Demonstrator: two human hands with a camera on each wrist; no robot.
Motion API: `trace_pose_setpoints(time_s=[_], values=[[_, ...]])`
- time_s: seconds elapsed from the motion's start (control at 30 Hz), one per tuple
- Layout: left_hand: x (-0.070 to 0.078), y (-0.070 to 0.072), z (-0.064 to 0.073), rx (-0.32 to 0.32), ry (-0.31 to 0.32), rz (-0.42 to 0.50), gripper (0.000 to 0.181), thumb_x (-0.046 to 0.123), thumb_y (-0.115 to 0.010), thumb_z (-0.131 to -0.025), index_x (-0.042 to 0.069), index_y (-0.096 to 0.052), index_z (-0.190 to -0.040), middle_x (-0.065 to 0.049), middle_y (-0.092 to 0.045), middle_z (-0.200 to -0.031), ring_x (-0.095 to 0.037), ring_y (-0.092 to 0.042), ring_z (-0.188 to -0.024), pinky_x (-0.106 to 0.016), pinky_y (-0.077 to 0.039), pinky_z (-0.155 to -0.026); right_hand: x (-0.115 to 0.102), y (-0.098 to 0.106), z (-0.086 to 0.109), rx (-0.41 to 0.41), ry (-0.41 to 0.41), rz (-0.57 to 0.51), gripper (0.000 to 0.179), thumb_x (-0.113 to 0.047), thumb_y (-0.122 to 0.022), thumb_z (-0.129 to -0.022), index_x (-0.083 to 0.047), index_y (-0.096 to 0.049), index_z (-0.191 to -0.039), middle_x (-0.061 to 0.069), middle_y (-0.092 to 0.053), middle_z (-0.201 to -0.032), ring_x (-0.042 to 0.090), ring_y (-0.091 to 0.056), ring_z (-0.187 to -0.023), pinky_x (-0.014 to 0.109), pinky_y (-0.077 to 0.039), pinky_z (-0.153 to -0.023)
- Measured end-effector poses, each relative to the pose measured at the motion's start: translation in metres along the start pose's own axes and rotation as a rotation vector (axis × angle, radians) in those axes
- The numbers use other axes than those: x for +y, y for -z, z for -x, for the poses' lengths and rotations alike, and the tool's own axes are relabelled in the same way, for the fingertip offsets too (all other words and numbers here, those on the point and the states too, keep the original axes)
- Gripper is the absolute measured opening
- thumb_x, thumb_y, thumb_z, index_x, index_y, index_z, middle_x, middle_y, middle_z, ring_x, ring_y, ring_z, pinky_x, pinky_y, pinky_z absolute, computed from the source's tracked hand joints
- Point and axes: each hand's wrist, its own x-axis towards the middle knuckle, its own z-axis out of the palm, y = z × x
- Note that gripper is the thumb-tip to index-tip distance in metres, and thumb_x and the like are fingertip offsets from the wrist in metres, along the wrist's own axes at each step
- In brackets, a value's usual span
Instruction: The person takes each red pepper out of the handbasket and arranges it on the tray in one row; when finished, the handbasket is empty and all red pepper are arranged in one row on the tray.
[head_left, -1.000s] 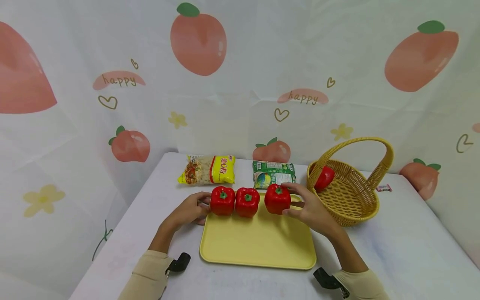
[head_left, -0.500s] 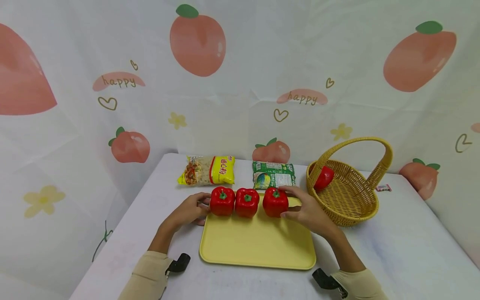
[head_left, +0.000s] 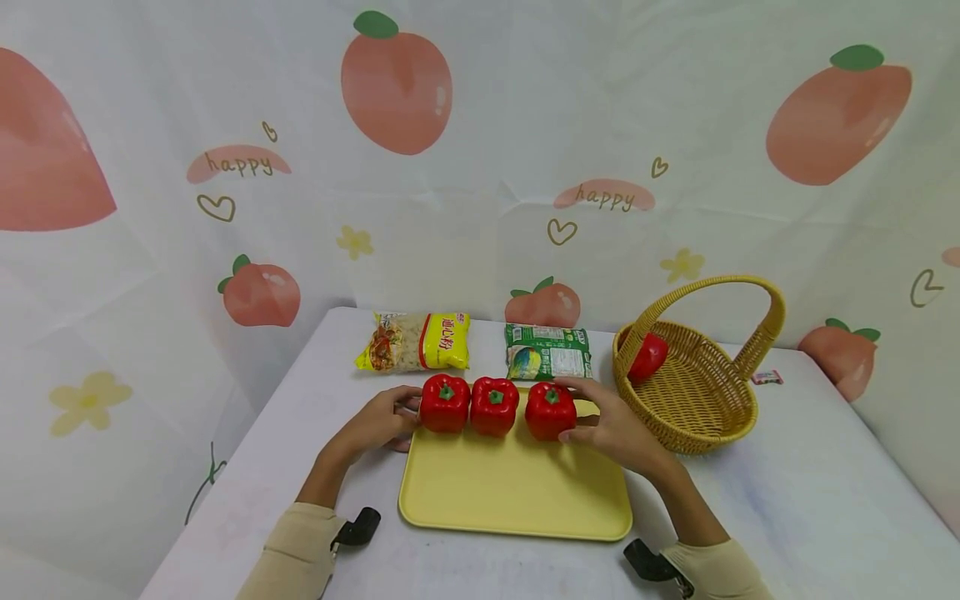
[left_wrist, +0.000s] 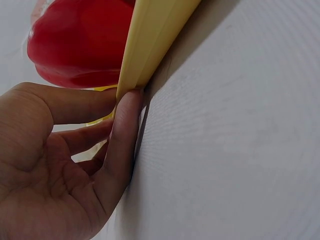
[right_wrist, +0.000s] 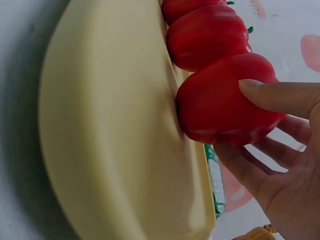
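Observation:
Three red bell peppers stand in a row along the far side of a yellow tray [head_left: 517, 492]. My right hand [head_left: 618, 425] holds the rightmost bell pepper [head_left: 550, 412], its thumb on one side and fingers on the other; in the right wrist view that pepper's base meets the tray. A small gap parts it from the middle bell pepper [head_left: 493, 407]. At the tray's far left corner, my left hand [head_left: 378, 419] pinches the tray's edge, as the left wrist view shows. Right beside these fingers is the left bell pepper [head_left: 445, 403].
Behind the tray lie a yellow pasta bag [head_left: 416, 342] and a green packet [head_left: 548, 352]. To the right stands a wicker basket [head_left: 690, 400] with a tall handle and another red pepper [head_left: 648, 357] inside. A small pink wrapper [head_left: 767, 377] lies beyond it.
My right hand has brought its bell pepper slightly left and down onto the tray. The left hand, the other peppers and the tray have stayed put.

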Motion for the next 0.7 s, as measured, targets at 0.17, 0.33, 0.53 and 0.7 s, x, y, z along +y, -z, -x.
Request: trace_pose_setpoints(time_s=[0.17, 0.33, 0.53, 0.7], values=[[-0.0006, 0.0, -0.0005, 0.0, -0.003, -0.005, 0.063, 0.004, -0.066, -0.089, 0.0, -0.053, -0.151, -0.016, -0.062, -0.131, -0.025, -0.068, -0.107, -0.039, -0.067, -0.072, 0.0003, -0.0003, 0.0006, -0.013, -0.021, 0.009, 0.077, -0.009, -0.083, -0.086, -0.012, -0.05, -0.155, 0.017, -0.052, -0.155, 0.045, -0.055, -0.135, 0.048, -0.06, -0.102], [-0.0015, -0.0001, -0.0005, 0.0, -0.003, 0.0, 0.062, 0.005, -0.066, -0.09, 0.0, -0.053, -0.151, -0.017, -0.062, -0.131, -0.025, -0.069, -0.107, -0.039, -0.067, -0.072, -0.0005, -0.0016, 0.0005, -0.014, -0.02, -0.001, 0.077, -0.008, -0.084, -0.087, -0.012, -0.05, -0.155, 0.018, -0.052, -0.155, 0.046, -0.055, -0.135, 0.048, -0.06, -0.102], [-0.0018, 0.0, -0.0001, -0.004, -0.011, 0.006, 0.061, 0.005, -0.065, -0.091, 0.0, -0.052, -0.151, -0.017, -0.061, -0.132, -0.025, -0.068, -0.108, -0.039, -0.067, -0.072, -0.0019, -0.003, -0.0002, -0.019, -0.016, -0.015, 0.077, -0.009, -0.085, -0.086, -0.012, -0.05, -0.155, 0.018, -0.051, -0.155, 0.046, -0.055, -0.137, 0.045, -0.06, -0.102], [-0.002, 0.0004, 0.0, -0.007, -0.016, 0.008, 0.062, 0.004, -0.064, -0.091, -0.001, -0.052, -0.151, -0.017, -0.061, -0.131, -0.025, -0.068, -0.107, -0.039, -0.067, -0.072, -0.0016, -0.0022, 0.0003, -0.03, -0.029, 0.006, 0.082, -0.014, -0.087, -0.086, -0.012, -0.046, -0.157, 0.019, -0.05, -0.156, 0.048, -0.057, -0.135, 0.053, -0.059, -0.103]])
